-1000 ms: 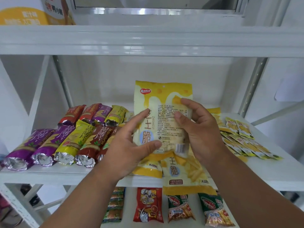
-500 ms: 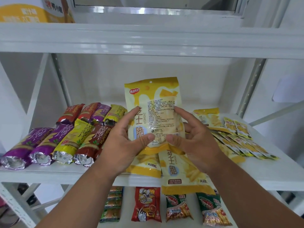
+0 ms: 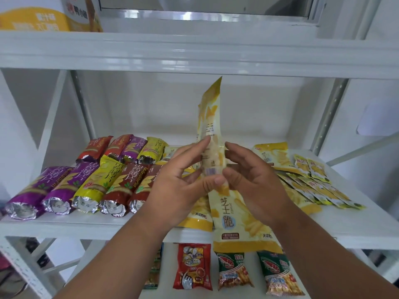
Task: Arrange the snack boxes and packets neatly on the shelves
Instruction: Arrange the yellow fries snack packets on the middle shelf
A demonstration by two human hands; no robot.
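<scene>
A yellow-and-cream snack packet (image 3: 210,124) stands upright, turned edge-on to me, above the middle shelf (image 3: 356,225). My left hand (image 3: 183,182) holds its lower part between thumb and fingers from the left. My right hand (image 3: 252,178) holds it from the right. Beneath my hands, more of the same yellow packets (image 3: 235,223) lie flat, one overhanging the shelf's front edge.
Purple, yellow and red foil-ended packs (image 3: 86,182) lie in rows on the left. Small yellow sachets (image 3: 313,180) fan out on the right. Red and green snack bags (image 3: 235,270) lie on the lower shelf. Yellow boxes (image 3: 43,18) stand on the top shelf.
The packet has turned from facing me flat to edge-on, and sits a little higher and more to the right. Both hands shifted with it, still holding its lower part.
</scene>
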